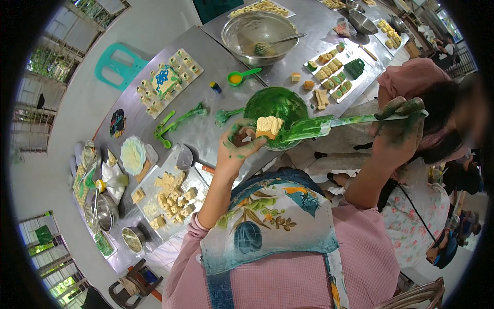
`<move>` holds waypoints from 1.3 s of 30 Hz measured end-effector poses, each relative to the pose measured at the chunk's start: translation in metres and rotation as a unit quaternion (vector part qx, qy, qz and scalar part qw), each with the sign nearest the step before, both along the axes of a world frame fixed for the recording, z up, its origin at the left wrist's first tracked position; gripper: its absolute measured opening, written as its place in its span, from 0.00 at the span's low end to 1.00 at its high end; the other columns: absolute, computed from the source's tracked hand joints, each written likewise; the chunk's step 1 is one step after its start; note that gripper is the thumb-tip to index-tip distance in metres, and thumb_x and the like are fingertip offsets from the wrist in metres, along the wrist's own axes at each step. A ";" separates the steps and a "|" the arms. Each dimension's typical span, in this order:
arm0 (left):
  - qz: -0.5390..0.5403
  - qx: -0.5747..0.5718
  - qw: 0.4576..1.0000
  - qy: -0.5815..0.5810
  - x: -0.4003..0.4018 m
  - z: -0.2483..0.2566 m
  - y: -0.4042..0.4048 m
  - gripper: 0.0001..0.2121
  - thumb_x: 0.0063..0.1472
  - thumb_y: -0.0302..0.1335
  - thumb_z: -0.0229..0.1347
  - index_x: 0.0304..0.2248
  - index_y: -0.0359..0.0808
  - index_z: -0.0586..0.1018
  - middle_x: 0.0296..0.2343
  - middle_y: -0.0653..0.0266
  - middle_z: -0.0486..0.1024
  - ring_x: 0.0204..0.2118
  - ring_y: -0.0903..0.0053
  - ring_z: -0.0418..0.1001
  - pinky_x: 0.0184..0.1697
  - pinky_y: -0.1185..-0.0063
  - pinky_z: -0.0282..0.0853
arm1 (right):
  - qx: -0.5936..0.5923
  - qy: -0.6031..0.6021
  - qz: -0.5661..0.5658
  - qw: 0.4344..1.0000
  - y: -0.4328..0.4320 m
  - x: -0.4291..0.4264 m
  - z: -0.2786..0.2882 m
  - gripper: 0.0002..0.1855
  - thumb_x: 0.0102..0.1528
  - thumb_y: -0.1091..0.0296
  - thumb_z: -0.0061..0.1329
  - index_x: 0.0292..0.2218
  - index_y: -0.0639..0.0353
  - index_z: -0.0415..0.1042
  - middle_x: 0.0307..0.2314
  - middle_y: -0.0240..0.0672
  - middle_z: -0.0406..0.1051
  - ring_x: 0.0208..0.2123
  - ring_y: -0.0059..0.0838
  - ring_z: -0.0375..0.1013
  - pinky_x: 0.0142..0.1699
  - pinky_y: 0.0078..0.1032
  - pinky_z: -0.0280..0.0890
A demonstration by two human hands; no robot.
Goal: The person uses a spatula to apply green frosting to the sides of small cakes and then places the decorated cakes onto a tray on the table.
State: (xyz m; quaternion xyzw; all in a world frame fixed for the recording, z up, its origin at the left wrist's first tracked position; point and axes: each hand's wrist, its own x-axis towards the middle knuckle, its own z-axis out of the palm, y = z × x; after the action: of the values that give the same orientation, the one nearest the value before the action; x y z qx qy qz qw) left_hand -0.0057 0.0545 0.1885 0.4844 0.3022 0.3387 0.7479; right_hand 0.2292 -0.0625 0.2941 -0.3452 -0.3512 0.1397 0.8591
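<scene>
My left hand (240,142), stained green, holds a small piece of cake (269,127) topped with pale yellow icing. In my right hand (399,123), also stained, is the handle of a spatula (312,129) coated in green icing. The spatula's blade lies just right of the cake piece. Both are over a bowl of green icing (276,102). Beyond it stands a large metal bowl (235,33) with a whisk (264,48) in it. A white tray (368,83) at the right carries rows of small cakes, some with green icing.
On the left are a tray of cut cake pieces (170,228), a piping bag (112,179), green measuring spoons (164,129) and a decorated cake (165,82). A green spoon (242,76) with yellow contents lies near a small bottle (215,87). A person in pink (420,75) is close on the right.
</scene>
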 end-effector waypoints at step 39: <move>-0.019 -0.147 0.988 -0.045 -0.008 -0.002 0.004 0.16 0.46 0.22 0.55 0.37 0.32 0.69 0.29 0.69 0.68 0.28 0.85 0.64 0.26 0.86 0.61 | -0.048 0.002 -0.025 0.999 0.016 0.001 0.007 0.13 0.54 0.65 0.34 0.35 0.67 0.61 0.22 0.47 0.65 0.16 0.33 0.66 0.11 0.21 0.56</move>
State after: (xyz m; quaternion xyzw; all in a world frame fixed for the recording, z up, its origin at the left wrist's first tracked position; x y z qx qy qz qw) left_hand -0.0142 0.0586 0.1861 0.3595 0.3054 0.2978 0.8299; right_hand 0.2303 -0.0463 0.3012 -0.3944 -0.3340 0.1350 0.8454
